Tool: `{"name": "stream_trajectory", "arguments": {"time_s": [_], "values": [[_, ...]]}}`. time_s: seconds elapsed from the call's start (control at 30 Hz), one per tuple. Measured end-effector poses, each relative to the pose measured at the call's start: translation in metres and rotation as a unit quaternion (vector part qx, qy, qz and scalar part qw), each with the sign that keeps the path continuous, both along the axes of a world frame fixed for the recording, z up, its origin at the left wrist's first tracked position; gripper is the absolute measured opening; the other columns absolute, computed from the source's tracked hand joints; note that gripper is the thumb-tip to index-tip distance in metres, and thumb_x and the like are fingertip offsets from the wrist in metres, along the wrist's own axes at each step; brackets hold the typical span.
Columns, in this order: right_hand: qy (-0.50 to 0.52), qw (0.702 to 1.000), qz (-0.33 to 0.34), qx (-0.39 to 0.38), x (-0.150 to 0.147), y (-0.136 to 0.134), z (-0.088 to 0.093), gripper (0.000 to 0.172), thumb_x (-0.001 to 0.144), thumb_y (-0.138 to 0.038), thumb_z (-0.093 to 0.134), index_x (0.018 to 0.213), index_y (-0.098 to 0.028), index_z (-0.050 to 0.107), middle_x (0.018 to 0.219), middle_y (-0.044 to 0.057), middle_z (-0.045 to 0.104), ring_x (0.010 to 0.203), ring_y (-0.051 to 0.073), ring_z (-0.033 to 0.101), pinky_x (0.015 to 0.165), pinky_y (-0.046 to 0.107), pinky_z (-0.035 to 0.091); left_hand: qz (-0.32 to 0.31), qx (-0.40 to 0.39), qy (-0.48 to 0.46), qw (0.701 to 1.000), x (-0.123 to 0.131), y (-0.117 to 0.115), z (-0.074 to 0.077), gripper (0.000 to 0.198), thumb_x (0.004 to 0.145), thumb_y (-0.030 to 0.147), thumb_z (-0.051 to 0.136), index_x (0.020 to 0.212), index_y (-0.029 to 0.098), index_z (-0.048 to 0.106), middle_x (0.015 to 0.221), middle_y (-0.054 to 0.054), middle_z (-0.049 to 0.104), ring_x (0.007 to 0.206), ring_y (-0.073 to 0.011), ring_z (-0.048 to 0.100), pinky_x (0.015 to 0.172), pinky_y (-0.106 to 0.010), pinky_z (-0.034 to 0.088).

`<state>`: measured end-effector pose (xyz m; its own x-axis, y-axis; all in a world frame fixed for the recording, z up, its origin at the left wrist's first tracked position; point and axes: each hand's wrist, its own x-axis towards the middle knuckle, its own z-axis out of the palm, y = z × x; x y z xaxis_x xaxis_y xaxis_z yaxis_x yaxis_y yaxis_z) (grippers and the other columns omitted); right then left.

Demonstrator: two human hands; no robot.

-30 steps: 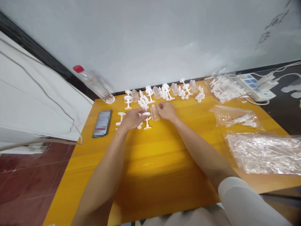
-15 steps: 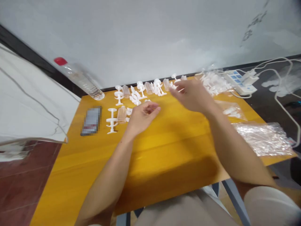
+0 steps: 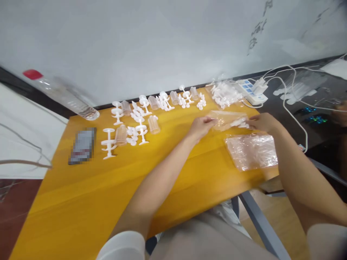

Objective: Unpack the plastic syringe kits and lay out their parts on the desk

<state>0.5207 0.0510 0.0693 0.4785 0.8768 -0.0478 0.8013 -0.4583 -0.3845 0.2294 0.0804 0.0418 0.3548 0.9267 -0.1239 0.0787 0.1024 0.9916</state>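
Observation:
A clear plastic bag with a few small white plastic parts in its right end lies between my hands. My left hand pinches the bag's left edge. At the bag's right end, my right hand has its fingers closed on the plastic by the white parts. To the left stand rows of white plungers with round discs, clear ribbed plastic tubes and little clusters of white pieces.
A stack of clear plastic bags lies near the right table edge. Behind are an open bag of white parts and a power strip with cables. A bottle with a red cap and a blurred-out phone are at the left.
Both hands have moved right and come onto the small bag with white parts. The view has turned right, and the tube and plunger formerly behind my left hand now show.

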Motion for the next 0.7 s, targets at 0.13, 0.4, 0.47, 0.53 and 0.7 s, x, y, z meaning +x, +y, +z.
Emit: {"name": "stream_trajectory", "arguments": {"time_s": [0.13, 0.4, 0.47, 0.53, 0.7], "values": [[0.192, 0.981, 0.039, 0.002, -0.031, 0.010, -0.009, 0.046, 0.092, -0.027, 0.078, 0.129, 0.000, 0.071, 0.096, 0.025, 0.076, 0.073, 0.014, 0.072, 0.071, 0.025, 0.053, 0.013, 0.035, -0.074, 0.997, -0.053, -0.009, 0.008, 0.018, 0.078, 0.035, 0.081, 0.082, 0.018, 0.081, 0.103, -0.006, 0.082, 0.105, -0.0205, 0.073, 0.102, -0.034, 0.050], [0.396, 0.911, 0.116, 0.017, -0.116, 0.021, -0.022, 0.045, 0.081, -0.017, 0.086, 0.122, -0.012, 0.068, 0.078, 0.002, 0.067, 0.060, 0.014, 0.070, 0.066, 0.028, 0.062, 0.013, -0.067, -0.182, 0.981, -0.150, -0.039, 0.000, 0.023, 0.068, 0.027, 0.090, 0.087, 0.015, 0.084, 0.115, -0.016, 0.081, 0.114, -0.0327, 0.075, 0.107, -0.049, 0.056], [0.403, 0.903, 0.138, 0.055, -0.126, 0.020, -0.018, 0.043, 0.081, -0.017, 0.084, 0.121, -0.016, 0.068, 0.081, -0.001, 0.065, 0.062, 0.014, 0.071, 0.069, 0.028, 0.064, 0.034, -0.080, -0.131, 0.988, -0.157, -0.041, -0.016, 0.035, 0.066, 0.033, 0.095, 0.095, 0.015, 0.084, 0.114, -0.015, 0.081, 0.109, -0.0295, 0.077, 0.109, -0.048, 0.055], [0.394, 0.899, 0.164, 0.100, -0.131, 0.019, -0.010, 0.040, 0.083, -0.018, 0.079, 0.121, -0.018, 0.067, 0.087, 0.000, 0.065, 0.066, 0.014, 0.073, 0.074, 0.029, 0.065, 0.057, -0.082, -0.113, 0.989, -0.159, -0.041, -0.031, 0.045, 0.066, 0.042, 0.096, 0.100, 0.016, 0.083, 0.111, -0.013, 0.082, 0.104, -0.0277, 0.077, 0.110, -0.048, 0.055], [0.314, 0.911, 0.210, 0.164, -0.129, 0.010, 0.012, 0.042, 0.086, -0.023, 0.073, 0.128, -0.019, 0.066, 0.089, 0.002, 0.065, 0.069, 0.017, 0.073, 0.073, 0.034, 0.064, 0.087, -0.009, -0.048, 0.995, -0.158, -0.044, -0.046, 0.052, 0.072, 0.056, 0.091, 0.106, 0.017, 0.083, 0.114, -0.012, 0.082, 0.108, -0.0301, 0.076, 0.110, -0.051, 0.054]]}}
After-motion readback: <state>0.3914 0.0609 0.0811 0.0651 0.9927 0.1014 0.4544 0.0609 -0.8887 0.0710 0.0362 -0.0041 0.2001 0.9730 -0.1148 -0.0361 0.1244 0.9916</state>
